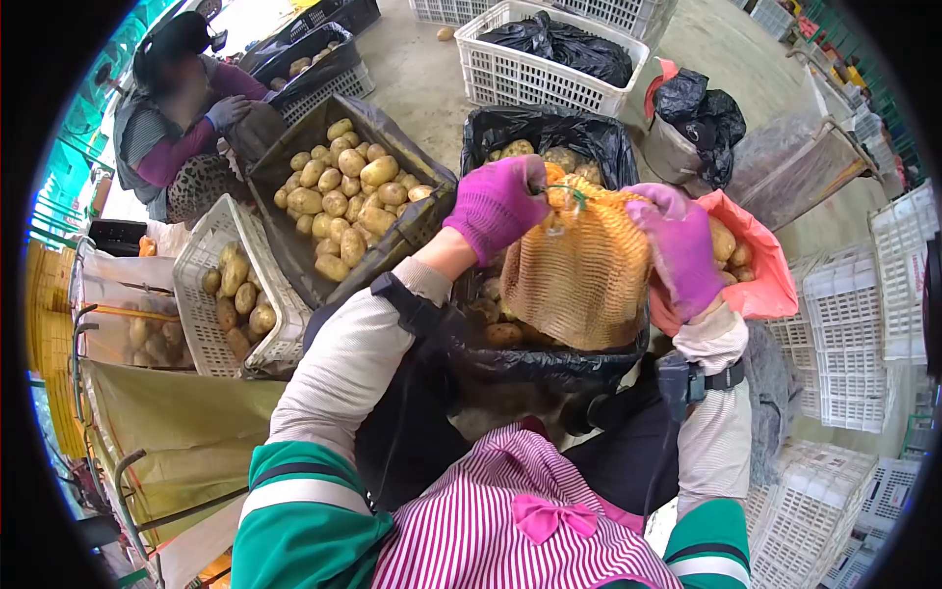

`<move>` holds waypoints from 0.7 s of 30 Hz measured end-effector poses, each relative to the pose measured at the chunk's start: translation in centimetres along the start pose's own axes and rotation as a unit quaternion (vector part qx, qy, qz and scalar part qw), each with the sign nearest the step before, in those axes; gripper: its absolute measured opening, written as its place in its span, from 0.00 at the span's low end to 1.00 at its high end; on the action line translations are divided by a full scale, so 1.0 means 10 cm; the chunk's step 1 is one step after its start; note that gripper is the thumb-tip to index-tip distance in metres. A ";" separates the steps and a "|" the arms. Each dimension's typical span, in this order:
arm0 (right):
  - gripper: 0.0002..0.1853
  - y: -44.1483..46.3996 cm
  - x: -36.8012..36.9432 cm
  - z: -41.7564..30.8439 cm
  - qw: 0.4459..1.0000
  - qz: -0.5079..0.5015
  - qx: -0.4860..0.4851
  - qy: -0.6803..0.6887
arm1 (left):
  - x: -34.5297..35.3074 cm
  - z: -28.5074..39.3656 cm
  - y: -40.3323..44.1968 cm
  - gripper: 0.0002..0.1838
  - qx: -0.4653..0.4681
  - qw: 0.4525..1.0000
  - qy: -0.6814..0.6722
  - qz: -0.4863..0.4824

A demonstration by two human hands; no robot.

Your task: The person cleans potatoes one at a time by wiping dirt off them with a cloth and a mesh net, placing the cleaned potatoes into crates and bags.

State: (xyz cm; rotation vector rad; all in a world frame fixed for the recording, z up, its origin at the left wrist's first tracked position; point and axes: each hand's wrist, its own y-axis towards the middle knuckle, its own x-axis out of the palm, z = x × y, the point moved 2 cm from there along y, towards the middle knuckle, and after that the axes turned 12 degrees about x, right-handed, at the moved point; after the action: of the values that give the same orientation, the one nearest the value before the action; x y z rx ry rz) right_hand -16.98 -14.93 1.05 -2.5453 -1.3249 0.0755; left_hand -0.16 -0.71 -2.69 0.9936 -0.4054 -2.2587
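While both purple-gloved hands hold it up by its top edge, the yellow mesh bag (577, 275) hangs over the crate lined with black plastic (549, 367) in front of the person. The left hand (497, 208) has its fingers curled tight, pinching the bag's upper left side; the right hand (679, 245) pinches the upper right side, though its fingertips are partly hidden. A green tie (572, 195) shows at the bag's top, between the hands. Potatoes (504, 335) lie in the lined crate, partly behind the mesh. Just beside the right hand, a coral-red sack (770, 275) holds more potatoes. To the left stand a dark-lined crate (424, 228) and a white crate (272, 267), both holding potatoes; beyond them, a co-worker (183, 162) in gloves crouches.
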 end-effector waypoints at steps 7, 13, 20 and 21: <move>0.09 0.16 0.00 -0.04 0.871 0.224 -0.091 -0.428 | -0.17 0.21 0.00 0.11 0.015 0.973 0.223 -0.053; 0.15 0.24 0.16 0.12 0.914 0.112 -0.147 -0.362 | -0.26 0.21 -0.07 0.09 0.026 0.989 0.145 0.008; 0.20 0.29 0.30 0.29 0.948 -0.048 -0.122 -0.289 | -0.17 0.30 -0.10 0.08 0.064 0.998 -0.027 0.000; 0.20 0.28 0.34 0.20 0.926 0.038 -0.088 -0.366 | -0.19 0.35 -0.10 0.07 0.057 0.997 -0.027 -0.048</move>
State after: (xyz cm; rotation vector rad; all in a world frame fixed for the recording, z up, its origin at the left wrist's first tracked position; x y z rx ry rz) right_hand -13.15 -13.25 -1.37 -2.8379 -1.5068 1.0593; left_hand -2.14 1.42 0.19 1.0295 -0.5249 -2.3753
